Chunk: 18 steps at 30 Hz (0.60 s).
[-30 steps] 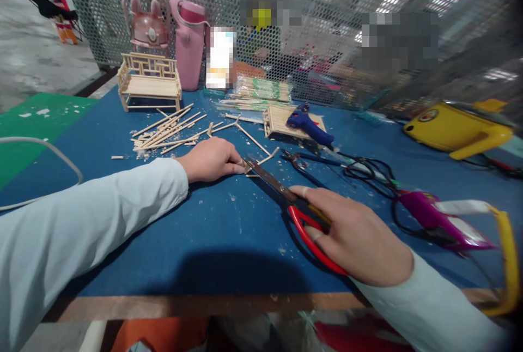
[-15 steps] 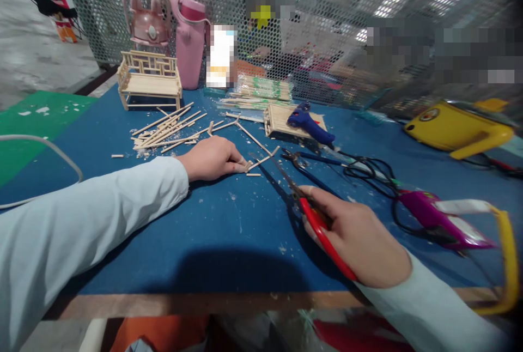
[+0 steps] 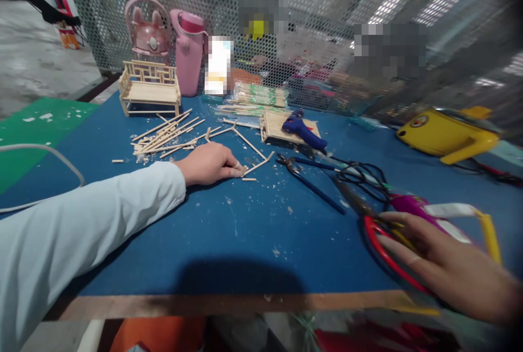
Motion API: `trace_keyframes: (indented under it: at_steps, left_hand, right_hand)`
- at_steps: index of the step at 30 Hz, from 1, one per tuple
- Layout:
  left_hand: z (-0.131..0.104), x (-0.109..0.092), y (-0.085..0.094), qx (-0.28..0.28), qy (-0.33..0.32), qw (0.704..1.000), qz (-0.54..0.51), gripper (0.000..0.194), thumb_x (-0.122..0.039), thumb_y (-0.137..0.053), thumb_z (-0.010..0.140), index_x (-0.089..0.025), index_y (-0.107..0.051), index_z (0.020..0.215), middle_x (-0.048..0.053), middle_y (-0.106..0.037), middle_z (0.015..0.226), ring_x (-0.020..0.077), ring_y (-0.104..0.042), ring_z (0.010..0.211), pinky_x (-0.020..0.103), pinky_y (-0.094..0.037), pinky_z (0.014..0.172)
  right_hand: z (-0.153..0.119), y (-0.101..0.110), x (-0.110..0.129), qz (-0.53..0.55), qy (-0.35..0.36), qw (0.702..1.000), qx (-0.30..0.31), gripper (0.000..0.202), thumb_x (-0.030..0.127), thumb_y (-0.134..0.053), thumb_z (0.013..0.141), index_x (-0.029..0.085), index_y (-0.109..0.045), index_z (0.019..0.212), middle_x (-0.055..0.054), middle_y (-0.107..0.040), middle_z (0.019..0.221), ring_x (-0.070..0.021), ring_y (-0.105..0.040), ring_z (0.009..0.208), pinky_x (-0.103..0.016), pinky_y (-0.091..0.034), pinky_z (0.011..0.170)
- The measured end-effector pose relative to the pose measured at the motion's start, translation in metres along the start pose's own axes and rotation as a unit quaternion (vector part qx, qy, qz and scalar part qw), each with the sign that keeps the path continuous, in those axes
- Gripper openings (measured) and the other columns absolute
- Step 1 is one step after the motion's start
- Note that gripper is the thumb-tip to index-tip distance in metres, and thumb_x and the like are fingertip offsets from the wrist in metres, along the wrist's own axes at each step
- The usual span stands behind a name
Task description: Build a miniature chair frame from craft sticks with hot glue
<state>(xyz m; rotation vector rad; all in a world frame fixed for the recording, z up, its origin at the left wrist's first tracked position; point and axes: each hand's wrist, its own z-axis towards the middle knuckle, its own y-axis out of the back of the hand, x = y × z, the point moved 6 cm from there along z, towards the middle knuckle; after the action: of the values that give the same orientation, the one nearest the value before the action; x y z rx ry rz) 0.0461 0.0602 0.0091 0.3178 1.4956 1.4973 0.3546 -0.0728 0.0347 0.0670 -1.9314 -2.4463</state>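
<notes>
My left hand (image 3: 210, 164) rests on the blue table (image 3: 245, 243), its fingertips pinched on one end of a thin wooden stick frame (image 3: 256, 167). A short stick piece (image 3: 249, 179) lies just below those fingertips. At the right, my right hand (image 3: 433, 256) has its fingers on the handles of red-handled scissors (image 3: 376, 232), whose blades point up and left, close to the black cable. Pliers with blue handles (image 3: 316, 188) lie between the hands. Loose sticks (image 3: 167, 134) are piled beyond my left hand.
A small wooden bench (image 3: 150, 90) and a pink bottle (image 3: 190, 55) stand at the back left. A blue glue gun (image 3: 304, 131) lies on a small wooden piece (image 3: 272, 126). Farther right are a purple tool (image 3: 408, 205) and a yellow tool (image 3: 437, 131).
My right hand has moved right with the scissors, away from the stick frame, towards the purple tool. My left hand keeps its hold on the frame.
</notes>
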Motion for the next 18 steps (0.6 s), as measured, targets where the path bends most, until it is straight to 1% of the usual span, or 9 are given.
trace_keyframes:
  at_steps: [2, 3, 6, 8, 9, 12, 14, 16, 18]
  left_hand:
    - [-0.001, 0.001, 0.000, -0.005, 0.002, 1.000, 0.002, 0.028, -0.038, -0.051, 0.081, -0.021, -0.070, 0.094, 0.005, -0.069, 0.085, 0.0145, -0.059, 0.074, 0.024, -0.039, 0.065]
    - [-0.002, 0.001, 0.000, -0.006, 0.002, 1.000, 0.004, 0.028, -0.038, -0.050, 0.082, -0.022, -0.070, 0.093, 0.005, -0.069, 0.085, 0.0145, -0.059, 0.074, 0.024, -0.038, 0.065]
    - [-0.003, 0.000, -0.001, -0.004, -0.004, 1.000, 0.008, 0.029, -0.039, -0.049, 0.083, -0.023, -0.070, 0.093, 0.004, -0.069, 0.084, 0.0145, -0.058, 0.074, 0.024, -0.038, 0.065]
    - [-0.003, 0.000, -0.001, -0.005, -0.005, 1.000, 0.012, 0.029, -0.039, -0.048, 0.083, -0.023, -0.070, 0.092, 0.004, -0.068, 0.084, 0.0142, -0.058, 0.073, 0.024, -0.038, 0.065]
    - [-0.003, -0.001, -0.001, -0.005, -0.005, 1.000, 0.015, 0.029, -0.038, -0.048, 0.083, -0.022, -0.070, 0.092, 0.004, -0.068, 0.083, 0.0142, -0.058, 0.073, 0.023, -0.038, 0.064]
    - [-0.004, -0.002, -0.001, -0.003, -0.002, 1.000, 0.024, 0.030, -0.039, -0.047, 0.084, -0.022, -0.070, 0.092, 0.005, -0.066, 0.079, 0.0144, -0.056, 0.071, 0.024, -0.037, 0.062]
    - [-0.004, -0.002, -0.001, 0.000, 0.001, 1.000, 0.027, 0.031, -0.040, -0.046, 0.084, -0.023, -0.070, 0.093, 0.005, -0.065, 0.077, 0.0148, -0.056, 0.071, 0.024, -0.037, 0.061]
    - [-0.004, -0.002, -0.001, -0.001, 0.003, 1.000, 0.022, 0.031, -0.040, -0.046, 0.084, -0.024, -0.069, 0.095, 0.004, -0.064, 0.077, 0.0150, -0.055, 0.071, 0.025, -0.037, 0.062]
    - [-0.004, -0.002, -0.001, -0.008, 0.000, 1.000, 0.015, 0.030, -0.040, -0.046, 0.084, -0.024, -0.069, 0.095, 0.004, -0.062, 0.079, 0.0151, -0.054, 0.074, 0.025, -0.038, 0.065]
  right_hand:
    - [0.007, -0.002, 0.009, 0.000, 0.011, 0.999, 0.033, 0.022, 0.039, -0.045, 0.080, 0.031, -0.059, 0.094, -0.009, -0.069, 0.089, -0.0271, -0.066, 0.081, -0.037, -0.055, 0.066]
    - [0.011, 0.002, 0.016, -0.009, 0.024, 0.999, 0.041, 0.023, 0.038, -0.042, 0.080, 0.029, -0.061, 0.092, -0.011, -0.068, 0.088, -0.0287, -0.066, 0.080, -0.041, -0.055, 0.067]
    - [0.029, 0.022, 0.044, -0.063, 0.075, 0.995, 0.015, 0.029, 0.039, -0.041, 0.080, 0.025, -0.064, 0.091, -0.013, -0.067, 0.084, -0.0295, -0.065, 0.075, -0.044, -0.053, 0.065]
    - [0.053, 0.035, 0.061, -0.085, 0.065, 0.994, -0.015, 0.038, 0.041, -0.040, 0.082, 0.019, -0.061, 0.104, -0.014, -0.065, 0.097, -0.0282, -0.063, 0.085, -0.041, -0.052, 0.074]
    - [0.069, 0.036, 0.069, -0.089, 0.061, 0.994, -0.009, 0.041, 0.040, -0.040, 0.082, 0.016, -0.059, 0.109, -0.014, -0.064, 0.102, -0.0277, -0.062, 0.089, -0.040, -0.051, 0.077]
    - [0.128, 0.022, 0.082, -0.117, 0.025, 0.993, -0.001, 0.044, 0.028, -0.041, 0.080, 0.006, -0.055, 0.115, -0.019, -0.059, 0.111, -0.0287, -0.056, 0.103, -0.038, -0.045, 0.086]
    - [0.164, 0.003, 0.081, -0.137, -0.006, 0.991, 0.014, 0.047, 0.022, -0.047, 0.072, 0.003, -0.055, 0.113, -0.021, -0.057, 0.114, -0.0291, -0.056, 0.101, -0.036, -0.045, 0.083]
    - [0.189, -0.018, 0.077, -0.116, -0.011, 0.991, 0.058, 0.045, 0.019, -0.051, 0.065, 0.008, -0.058, 0.108, -0.018, -0.062, 0.104, -0.0263, -0.060, 0.092, -0.033, -0.047, 0.076]
    - [0.201, -0.026, 0.073, -0.054, -0.017, 0.997, 0.049, 0.038, 0.017, -0.052, 0.061, 0.014, -0.062, 0.098, -0.013, -0.065, 0.092, -0.0239, -0.061, 0.083, -0.031, -0.046, 0.070]
